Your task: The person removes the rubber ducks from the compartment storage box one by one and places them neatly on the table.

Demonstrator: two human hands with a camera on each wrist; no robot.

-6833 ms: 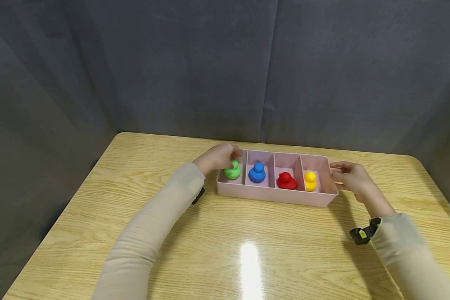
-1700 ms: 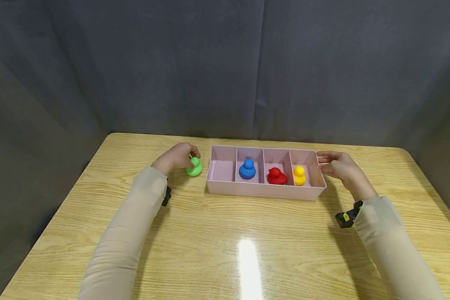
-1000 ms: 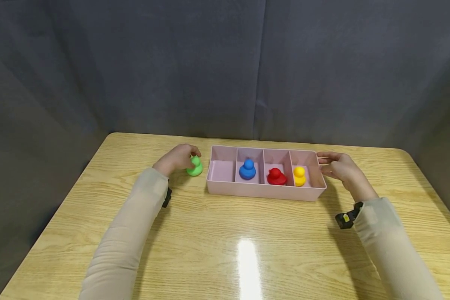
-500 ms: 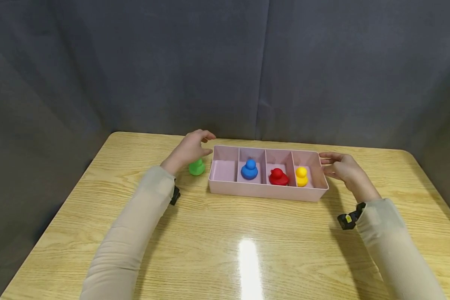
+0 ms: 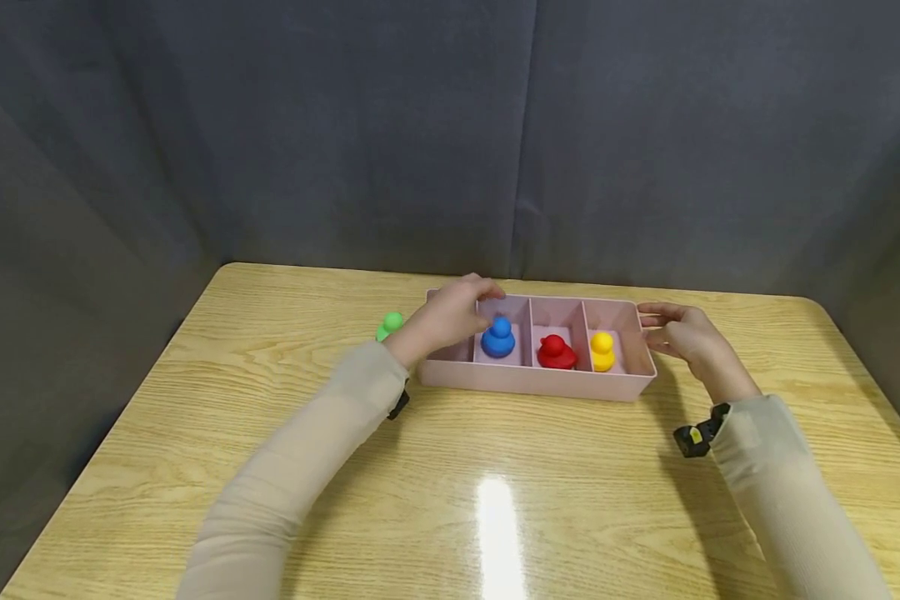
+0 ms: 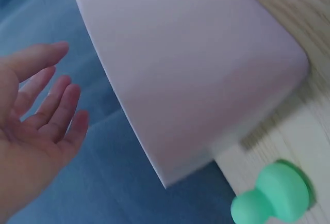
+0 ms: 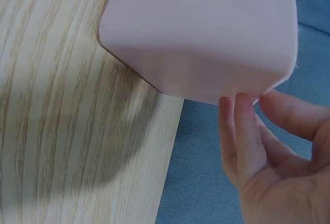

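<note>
Right now the left hand [image 5: 450, 321] hovers over the empty left end of the pink tray [image 5: 540, 385], its fingers loosely spread and holding nothing, as the left wrist view [image 6: 36, 110] shows plainly. Its fingertips are just beside the blue duck [image 5: 498, 337], which stands upright in the second compartment. The red duck [image 5: 556, 352] and the yellow duck [image 5: 603, 351] sit in the third and fourth compartments. The green duck [image 5: 388, 325] stands outside the tray on the table [image 5: 495, 500], near the tray's left end and partly hidden behind the left wrist.

The right hand [image 5: 682, 337] rests its relaxed, nearly straight fingers [image 7: 240, 126] against the right end wall of the tray, touching rather than gripping it.

As a judgement, the main risks are small ones. The left forearm lies close to the green duck, so a sideways sweep could knock it over. A careless reach into the narrow compartment could catch a divider and tip the blue duck. With only a light touch from the right hand, the tray might slide on the glossy top if pushed from the left.

The table is pale wood-grain laminate with a bright reflection near the front. Dark grey fabric screens close it in behind and at both sides.
</note>
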